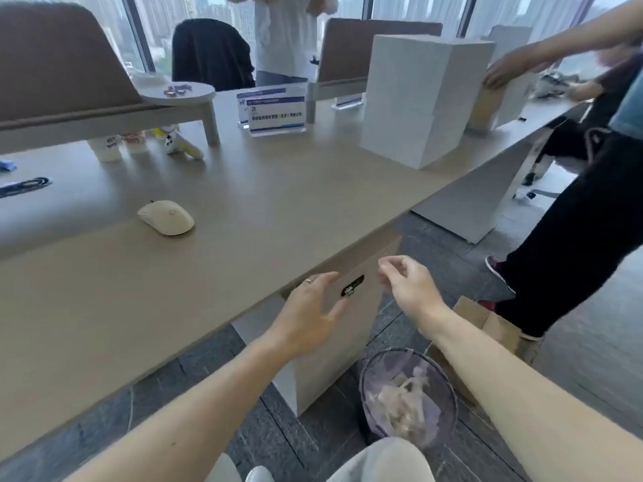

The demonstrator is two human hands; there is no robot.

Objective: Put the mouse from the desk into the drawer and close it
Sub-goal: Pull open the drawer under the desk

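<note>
White mouse (166, 217) left of frame centre on the tan bench (243, 203), touching neither hand. Drawer front (334, 328) with dark lock (352, 286) below the bench edge, lower centre, shut. Left hand (306, 311) over the drawer's top edge, fingers (322, 278) spread wide, empty. Right hand (407, 287) just right of the lock, fingers loosely curled, empty. Mesh wastebasket (407, 391) on the floor at bottom. White box (424, 99) upper right.

I see both my forearms bare and stretched forward. My left hand (308, 309) is open, the fingers spread, the thumb pointing to the right (a ring sits on one finger). My right hand (409, 283) is a little higher, its fingers loosely curled and holding nothing.
</note>
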